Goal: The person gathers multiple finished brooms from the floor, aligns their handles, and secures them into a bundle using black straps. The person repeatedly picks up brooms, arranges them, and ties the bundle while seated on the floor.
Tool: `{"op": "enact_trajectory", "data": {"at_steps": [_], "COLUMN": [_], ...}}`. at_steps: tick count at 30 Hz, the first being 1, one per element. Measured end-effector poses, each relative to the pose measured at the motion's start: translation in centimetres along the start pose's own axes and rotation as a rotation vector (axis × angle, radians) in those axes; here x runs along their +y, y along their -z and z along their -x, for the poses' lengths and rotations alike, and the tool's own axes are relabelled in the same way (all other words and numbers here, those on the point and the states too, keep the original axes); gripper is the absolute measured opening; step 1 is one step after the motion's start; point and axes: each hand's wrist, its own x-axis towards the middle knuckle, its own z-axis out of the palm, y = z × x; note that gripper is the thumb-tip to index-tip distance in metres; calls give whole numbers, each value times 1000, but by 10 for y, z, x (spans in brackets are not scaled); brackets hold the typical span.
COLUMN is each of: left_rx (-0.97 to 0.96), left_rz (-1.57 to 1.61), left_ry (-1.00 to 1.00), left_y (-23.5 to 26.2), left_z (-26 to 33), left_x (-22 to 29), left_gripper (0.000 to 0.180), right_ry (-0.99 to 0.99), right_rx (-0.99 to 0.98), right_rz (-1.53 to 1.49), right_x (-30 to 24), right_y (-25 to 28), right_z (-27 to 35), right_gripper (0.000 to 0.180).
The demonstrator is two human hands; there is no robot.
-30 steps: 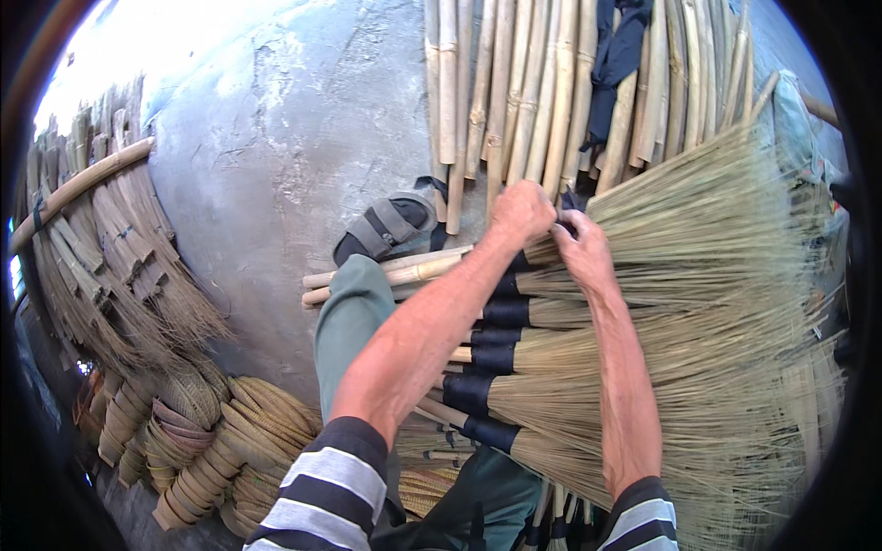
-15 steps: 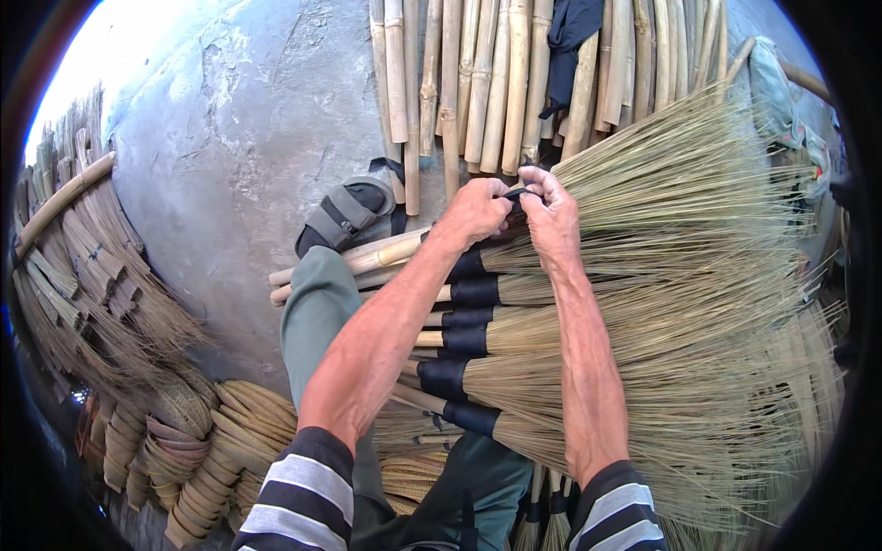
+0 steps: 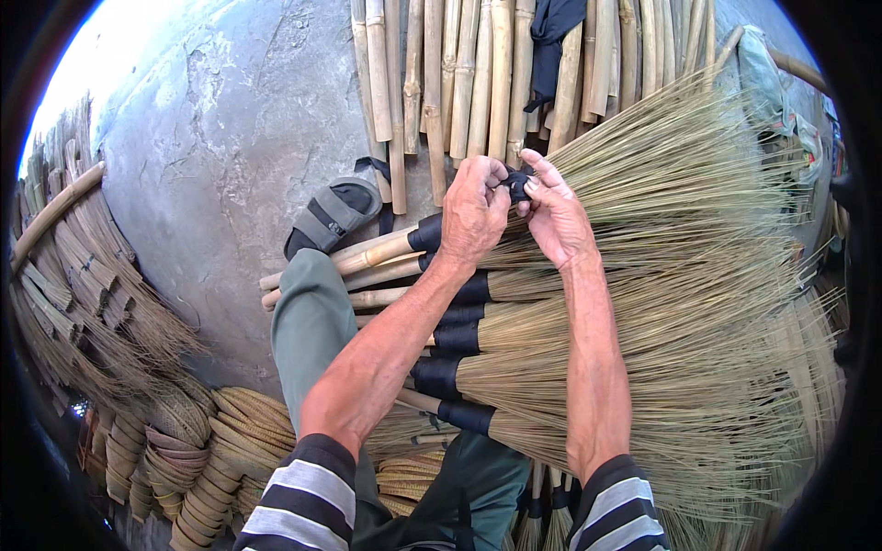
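My left hand (image 3: 474,209) and my right hand (image 3: 557,213) meet at the far end of a row of straw brooms. Both pinch a bunched black binding strip (image 3: 518,186) between thumb and fingers, beside the farthest broom head (image 3: 657,151). Part of the strip is hidden by my left fingers. Several brooms lie side by side across my legs, bamboo handles (image 3: 379,253) to the left and bristles (image 3: 634,354) fanned to the right. Black bands (image 3: 436,376) wrap the necks of the brooms.
Bamboo poles (image 3: 459,78) lie at the top, with a black cloth (image 3: 548,46) over them. My sandalled foot (image 3: 333,216) rests on the grey floor (image 3: 230,165). Dry stalk bundles (image 3: 87,266) and woven coils (image 3: 243,427) are at left; a pale plastic bag (image 3: 767,78) is far right.
The black strip, stretched between my fingers before, is now bunched up. My right hand has turned, its palm more in sight. The whole view has shifted slightly.
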Motion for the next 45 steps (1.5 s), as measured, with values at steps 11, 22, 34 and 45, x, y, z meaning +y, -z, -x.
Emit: {"op": "enact_trajectory", "data": {"at_steps": [11, 22, 34, 45], "left_rx": [49, 42, -90, -217], "left_rz": [-133, -317, -499, -385], "left_ry": [-39, -82, -142, -53], "left_y": [7, 17, 24, 32], "left_z": [9, 14, 3, -14], "left_x": [-11, -5, -8, -13], "left_gripper": [11, 13, 11, 14], "right_ry": [31, 142, 197, 256], "right_rx": [28, 72, 117, 95], "right_rz": [211, 414, 713, 904], "right_x": [7, 25, 31, 24], "right_y": [-16, -18, -12, -18], "right_z": [-2, -6, -11, -3], "right_gripper": [49, 45, 39, 37]}}
